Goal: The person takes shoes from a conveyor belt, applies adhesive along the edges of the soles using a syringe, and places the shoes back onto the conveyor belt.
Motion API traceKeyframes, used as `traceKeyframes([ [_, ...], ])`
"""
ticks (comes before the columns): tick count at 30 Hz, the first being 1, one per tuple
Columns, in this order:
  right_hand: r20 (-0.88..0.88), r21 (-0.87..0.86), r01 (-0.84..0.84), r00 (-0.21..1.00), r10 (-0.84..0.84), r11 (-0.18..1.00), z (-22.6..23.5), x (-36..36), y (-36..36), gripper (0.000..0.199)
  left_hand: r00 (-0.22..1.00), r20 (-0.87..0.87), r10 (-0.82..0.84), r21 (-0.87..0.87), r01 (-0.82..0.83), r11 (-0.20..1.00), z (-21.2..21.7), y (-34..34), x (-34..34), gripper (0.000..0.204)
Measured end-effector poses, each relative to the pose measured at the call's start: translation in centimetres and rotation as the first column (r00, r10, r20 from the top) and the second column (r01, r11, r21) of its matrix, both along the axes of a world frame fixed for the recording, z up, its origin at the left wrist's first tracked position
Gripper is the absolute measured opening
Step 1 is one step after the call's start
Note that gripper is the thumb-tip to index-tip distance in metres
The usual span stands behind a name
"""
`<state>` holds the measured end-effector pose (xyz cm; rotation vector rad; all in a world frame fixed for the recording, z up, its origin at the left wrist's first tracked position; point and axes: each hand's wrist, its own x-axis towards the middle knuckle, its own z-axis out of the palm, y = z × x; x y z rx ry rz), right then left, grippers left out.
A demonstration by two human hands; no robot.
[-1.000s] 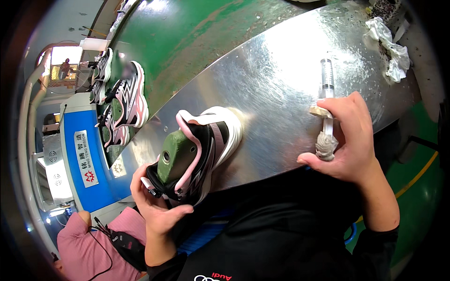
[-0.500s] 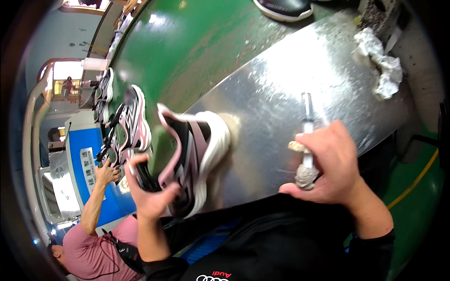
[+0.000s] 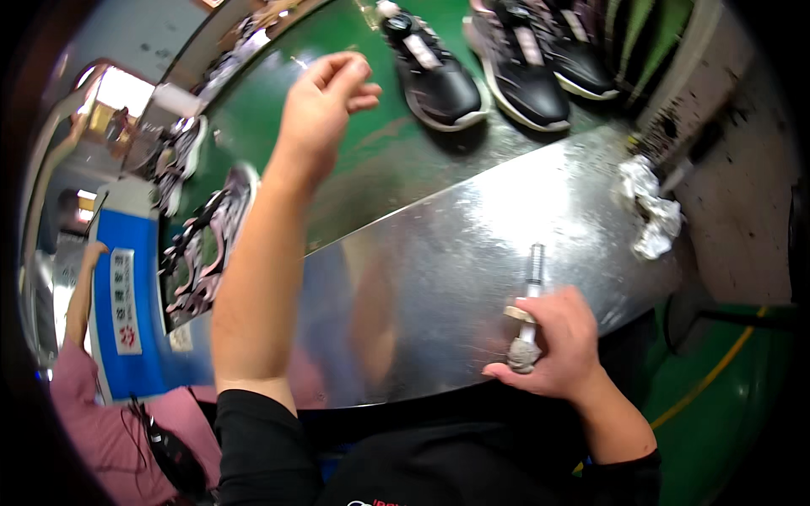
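My left hand is stretched out over the green surface, left of a black shoe and not touching it. Its fingers are loosely bent with gaps between them, and nothing shows in them. My right hand, low over the metal table, is closed around a slim white tool. That tool has a narrow, dark-ringed tip pointing away from me and a greyish wrapped lump at its near end. A pink, black and white shoe stands at the left, partly behind my left forearm.
Two more black shoes stand at the far right of the green surface. Crumpled white paper lies by the table's right edge. At the left, a person in a pink shirt is beside a blue panel.
My left hand has left the pink and black shoe and swung far forward. That shoe no longer shows on the metal table. The view has shifted, bringing the black shoes in. My right hand keeps the tool.
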<state>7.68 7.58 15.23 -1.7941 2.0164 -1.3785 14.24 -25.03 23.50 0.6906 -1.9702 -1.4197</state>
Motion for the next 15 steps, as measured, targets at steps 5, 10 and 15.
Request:
traceKeyframes([
  [5,-0.086,-0.013,0.048,0.995,-0.048,0.999,-0.2,-0.4,0.4,0.067,0.989,-0.065,0.131,0.16,-0.12,0.98,-5.2,3.9,11.7,0.018],
  [10,-0.066,-0.023,0.009,0.998,-0.01,1.0,-0.5,1.0,-0.3,0.067,0.73,-0.05,0.681,0.159,-0.668,0.727,-9.3,3.3,31.1,0.03],
  [15,-0.017,0.009,0.002,1.0,-0.002,1.0,-0.4,1.7,0.1,0.068,0.756,0.107,0.645,-0.021,-0.647,0.762,-10.2,-1.8,32.9,0.051],
])
